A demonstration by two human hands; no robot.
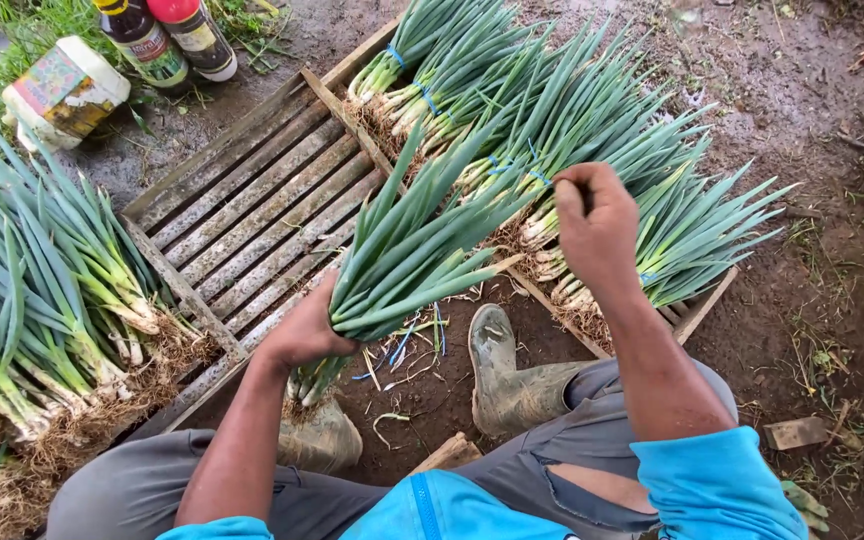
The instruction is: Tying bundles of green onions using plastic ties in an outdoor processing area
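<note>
Gripping a bunch of green onions [407, 265] near its lower stalks, the left hand [304, 332] is curled tight around it, leaves fanning up and away toward the right hand [597, 228]. That right hand is closed with fingertips pressed together at the top, just above the leaf tips; whether it pinches a tie or a leaf I cannot tell. Beyond both hands lies a slatted wooden crate [252, 205], its far half stacked with tied onion bundles [552, 130] bound by blue bands. Left of the left hand, a loose heap of onions [47, 290] with muddy roots rests on the ground. Below the hands, two muddy boots [507, 375] stand on wet soil strewn with blue tie scraps [402, 345]. Past the crate's far left corner stand two bottles [167, 38] and a plastic jug [62, 92].
</note>
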